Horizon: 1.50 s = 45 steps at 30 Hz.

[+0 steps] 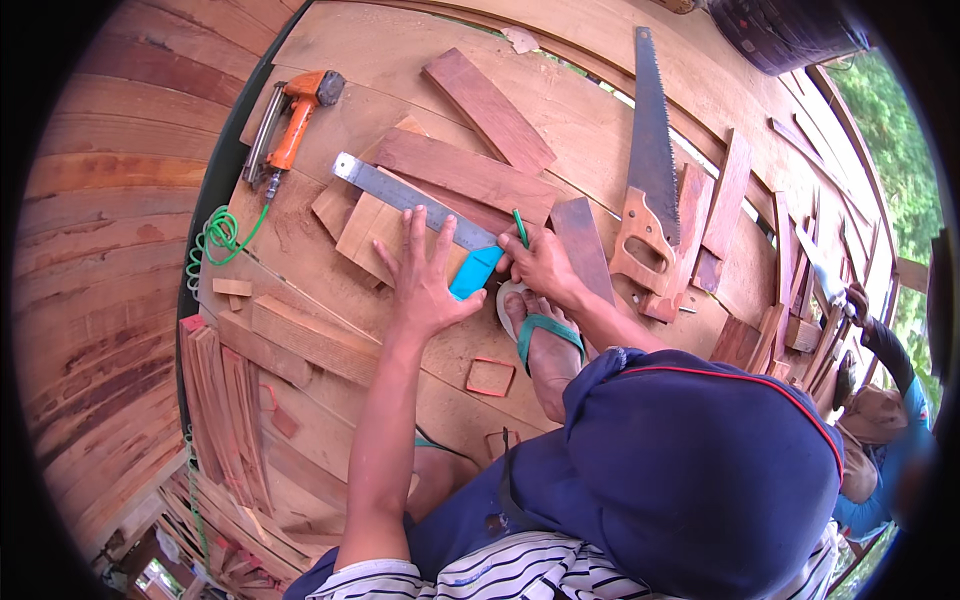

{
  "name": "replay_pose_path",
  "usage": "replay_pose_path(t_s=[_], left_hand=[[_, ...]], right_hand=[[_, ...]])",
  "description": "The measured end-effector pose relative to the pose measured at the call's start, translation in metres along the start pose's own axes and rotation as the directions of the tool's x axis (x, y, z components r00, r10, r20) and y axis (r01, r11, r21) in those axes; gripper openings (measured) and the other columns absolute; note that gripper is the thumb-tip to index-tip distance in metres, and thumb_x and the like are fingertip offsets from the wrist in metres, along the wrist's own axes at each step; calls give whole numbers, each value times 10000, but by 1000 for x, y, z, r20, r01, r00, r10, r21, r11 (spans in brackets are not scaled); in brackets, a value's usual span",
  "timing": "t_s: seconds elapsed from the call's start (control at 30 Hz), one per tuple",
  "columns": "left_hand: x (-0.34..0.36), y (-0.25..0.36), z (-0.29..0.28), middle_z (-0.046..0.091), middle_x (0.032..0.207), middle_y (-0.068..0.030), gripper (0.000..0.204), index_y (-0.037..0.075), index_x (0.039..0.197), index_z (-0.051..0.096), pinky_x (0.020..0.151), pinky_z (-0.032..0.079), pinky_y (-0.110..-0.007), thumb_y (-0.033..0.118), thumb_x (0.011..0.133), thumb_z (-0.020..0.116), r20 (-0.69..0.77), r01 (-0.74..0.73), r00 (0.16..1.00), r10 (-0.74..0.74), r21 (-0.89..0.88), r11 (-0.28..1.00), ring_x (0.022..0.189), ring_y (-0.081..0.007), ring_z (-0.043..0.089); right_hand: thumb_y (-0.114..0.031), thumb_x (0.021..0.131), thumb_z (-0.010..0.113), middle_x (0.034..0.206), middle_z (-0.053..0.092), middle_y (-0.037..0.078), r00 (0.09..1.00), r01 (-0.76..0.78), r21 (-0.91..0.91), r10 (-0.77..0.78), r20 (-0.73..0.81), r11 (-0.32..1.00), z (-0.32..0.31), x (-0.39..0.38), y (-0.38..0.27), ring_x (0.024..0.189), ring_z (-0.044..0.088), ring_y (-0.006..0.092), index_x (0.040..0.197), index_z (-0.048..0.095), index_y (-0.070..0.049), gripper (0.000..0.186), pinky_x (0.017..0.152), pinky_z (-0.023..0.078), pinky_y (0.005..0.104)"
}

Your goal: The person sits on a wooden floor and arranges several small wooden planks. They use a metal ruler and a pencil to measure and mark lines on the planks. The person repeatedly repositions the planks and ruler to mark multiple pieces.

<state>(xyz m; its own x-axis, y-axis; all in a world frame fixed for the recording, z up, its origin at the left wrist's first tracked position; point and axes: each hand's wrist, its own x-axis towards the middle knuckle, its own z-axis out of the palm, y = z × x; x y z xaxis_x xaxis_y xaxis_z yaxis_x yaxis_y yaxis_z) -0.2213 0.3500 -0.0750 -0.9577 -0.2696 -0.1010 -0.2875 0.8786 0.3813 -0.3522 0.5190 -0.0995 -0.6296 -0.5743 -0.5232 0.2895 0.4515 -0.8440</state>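
Observation:
A try square with a metal blade [400, 197] and a turquoise handle [476, 271] lies across a light wooden board [375, 232]. My left hand [430, 275] rests over it with fingers spread, fingertips on the blade and thumb by the handle. In my right hand [545, 262] a green pencil [520, 228] is pinched, its upper end slanting up. That hand is beside the corner where blade and handle meet. Reddish planks [465, 175] lie just beyond the square. A foot in a green-strapped sandal [550, 335] is close to my right hand.
An orange nail gun [297, 125] with a green coiled hose [222, 236] lies far left. A handsaw [651, 150] lies on the right, near more planks [728, 195]. A dark bucket [785, 32] stands far right. Another person [880, 450] works at the right edge. Wood strips [222, 410] are stacked lower left.

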Motion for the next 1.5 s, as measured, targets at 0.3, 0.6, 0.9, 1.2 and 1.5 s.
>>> replay_pose_path(t_s=[0.3,0.6,0.9,1.2,1.5], left_hand=[[1,-1,2,164,1707,-177,1188,174,1622,321,1153,-25,-795,486,608,858,-12,7,1000,-7,-16,1000,1599,-378,85],[0,-3,3,182,1707,-172,1233,73,1617,280,1174,-24,-779,508,615,852,-5,25,1000,-26,-41,999,1603,-326,100],[-3,-28,-13,409,1565,-265,919,-25,1492,453,1202,237,-613,545,836,753,-279,8,952,-125,-386,923,1481,-348,377],[-18,-86,-1,650,1235,-236,446,-98,1251,600,888,563,-320,225,969,723,-107,274,588,-802,-906,321,1005,-212,694],[1,-65,-19,650,1249,-218,635,-37,1406,558,999,518,-373,397,965,703,-231,61,791,-567,-892,448,1208,-295,623]], right_hand=[[-242,1044,579,730,704,72,998,19,15,-18,-53,1000,3,3,12,547,602,111,1027,653,16,269,523,508,308],[-250,1056,609,720,660,39,998,11,28,-9,-62,1000,4,-1,5,536,545,73,1033,653,0,254,486,447,252],[-278,963,743,762,637,35,999,28,-75,-26,20,997,-6,-1,6,610,594,91,1079,639,7,325,541,514,286],[-155,1065,594,785,608,11,974,221,22,-222,44,975,-16,-38,-11,643,587,63,1054,520,-52,127,588,449,222],[-115,1059,582,951,622,108,881,472,233,-459,-111,850,-13,-66,-66,603,556,70,991,455,-37,164,562,473,211]])
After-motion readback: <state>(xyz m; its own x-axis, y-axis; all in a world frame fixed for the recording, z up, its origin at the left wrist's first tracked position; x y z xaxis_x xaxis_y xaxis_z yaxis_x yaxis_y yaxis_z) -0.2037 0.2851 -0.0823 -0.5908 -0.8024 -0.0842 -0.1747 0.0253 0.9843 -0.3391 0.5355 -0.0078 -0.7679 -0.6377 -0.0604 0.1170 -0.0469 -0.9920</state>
